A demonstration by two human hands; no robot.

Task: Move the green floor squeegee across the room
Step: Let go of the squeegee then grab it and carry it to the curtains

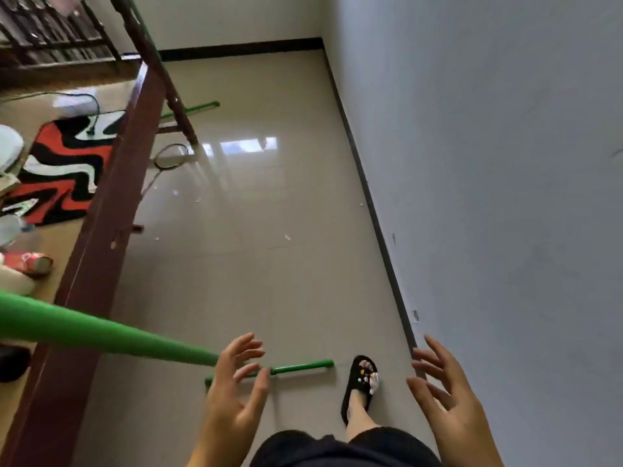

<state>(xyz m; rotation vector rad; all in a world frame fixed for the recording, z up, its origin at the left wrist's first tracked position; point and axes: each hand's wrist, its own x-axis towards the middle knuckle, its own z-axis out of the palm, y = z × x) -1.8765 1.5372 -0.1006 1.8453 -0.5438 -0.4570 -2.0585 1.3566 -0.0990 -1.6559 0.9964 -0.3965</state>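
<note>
squeegee (pixel 101 332) handle sits just beyond left hand (pixel 232 396) fingers (pixel 247 343); both hands spread, empty, right hand (pixel 445 396) too; unheld, it may topple.

- The squeegee handle (pixel 111 335) left of the left hand (pixel 232 399) looks like smooth, matt green plastic.
- The floor tiles (pixel 269 264) beyond both hands are glossy and reflective.
- The wall (pixel 505 163) beside the right hand (pixel 451 402) is matt painted.
- The bed rail (pixel 111 214) looks like varnished wood.
</note>
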